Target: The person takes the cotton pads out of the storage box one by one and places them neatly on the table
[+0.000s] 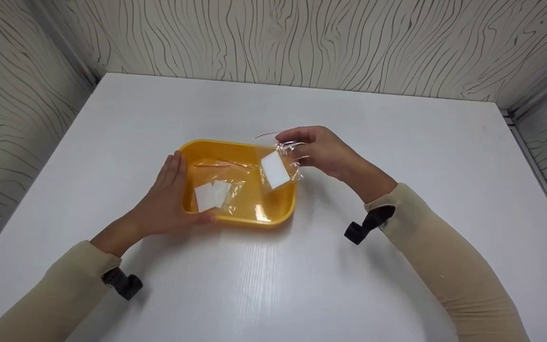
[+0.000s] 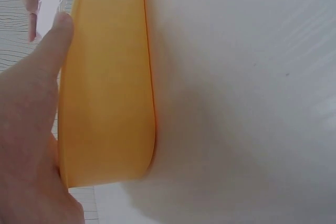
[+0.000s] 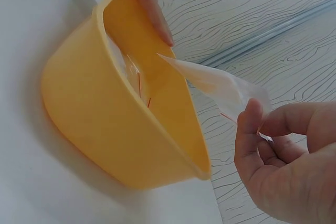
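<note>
One bag (image 1: pixel 276 170) is hanging over a yellow bin (image 2: pixel 107 87).
Right hand (image 1: pixel 328 152) is pinching it; wide-spread left hand (image 1: pixel 165 205) is touching the bin.

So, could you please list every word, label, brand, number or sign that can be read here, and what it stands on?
No text can be read in any view.
Clear plastic bag with a white rectangular piece, in the right hand: none visible.
Yellow plastic basin: none visible.
Black wrist-worn cameras: any marking is too small to read.
</note>
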A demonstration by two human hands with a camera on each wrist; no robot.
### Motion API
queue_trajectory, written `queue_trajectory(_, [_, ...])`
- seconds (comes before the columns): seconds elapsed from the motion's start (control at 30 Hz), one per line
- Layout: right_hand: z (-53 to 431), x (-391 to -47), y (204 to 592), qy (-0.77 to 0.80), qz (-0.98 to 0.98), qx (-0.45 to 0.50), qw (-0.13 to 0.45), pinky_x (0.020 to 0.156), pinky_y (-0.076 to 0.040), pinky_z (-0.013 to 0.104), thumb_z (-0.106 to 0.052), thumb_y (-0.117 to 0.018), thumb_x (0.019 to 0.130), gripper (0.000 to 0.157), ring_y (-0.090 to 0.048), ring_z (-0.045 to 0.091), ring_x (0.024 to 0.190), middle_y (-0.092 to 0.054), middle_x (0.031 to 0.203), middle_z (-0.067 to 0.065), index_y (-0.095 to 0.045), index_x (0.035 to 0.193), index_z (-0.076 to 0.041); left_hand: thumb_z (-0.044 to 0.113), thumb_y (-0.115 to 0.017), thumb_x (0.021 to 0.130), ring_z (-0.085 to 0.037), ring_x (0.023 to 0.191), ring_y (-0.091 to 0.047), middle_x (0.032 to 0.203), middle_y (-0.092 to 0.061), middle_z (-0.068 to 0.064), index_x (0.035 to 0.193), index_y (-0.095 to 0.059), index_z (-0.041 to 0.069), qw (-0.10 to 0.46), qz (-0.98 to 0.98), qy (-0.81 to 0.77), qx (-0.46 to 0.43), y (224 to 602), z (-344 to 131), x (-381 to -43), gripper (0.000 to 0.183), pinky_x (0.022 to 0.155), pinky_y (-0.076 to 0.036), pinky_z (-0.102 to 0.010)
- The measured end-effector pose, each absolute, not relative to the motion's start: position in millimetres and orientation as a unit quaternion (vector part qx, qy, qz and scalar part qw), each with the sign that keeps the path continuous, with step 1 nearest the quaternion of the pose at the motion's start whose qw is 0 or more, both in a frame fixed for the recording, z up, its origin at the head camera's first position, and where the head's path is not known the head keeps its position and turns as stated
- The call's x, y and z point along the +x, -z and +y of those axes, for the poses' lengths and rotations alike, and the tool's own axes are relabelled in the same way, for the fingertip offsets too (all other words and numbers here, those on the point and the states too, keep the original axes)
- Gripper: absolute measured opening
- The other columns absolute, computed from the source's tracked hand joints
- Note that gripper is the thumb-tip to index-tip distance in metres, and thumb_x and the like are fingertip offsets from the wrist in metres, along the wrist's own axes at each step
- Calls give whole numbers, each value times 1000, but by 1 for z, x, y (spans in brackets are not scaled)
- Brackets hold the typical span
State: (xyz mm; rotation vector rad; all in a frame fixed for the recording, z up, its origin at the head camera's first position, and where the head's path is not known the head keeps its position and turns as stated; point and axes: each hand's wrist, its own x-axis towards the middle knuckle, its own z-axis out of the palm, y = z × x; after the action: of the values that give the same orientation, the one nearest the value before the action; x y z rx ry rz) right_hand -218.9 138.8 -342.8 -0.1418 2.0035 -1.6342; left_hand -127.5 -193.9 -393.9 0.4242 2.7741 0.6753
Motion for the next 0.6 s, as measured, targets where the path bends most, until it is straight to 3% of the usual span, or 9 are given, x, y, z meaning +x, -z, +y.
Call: queue_trajectory(0.6, [161,-207,354,658,708,-55,252,90,-56,27,5,-59,96,41,-61,24,105,-60,130,9,-59,137,1,76,-69,79,-39,153,17,165,21,-23,157,13,-5,133,950,-240,150,392,-194,-127,139,123,-6,-59])
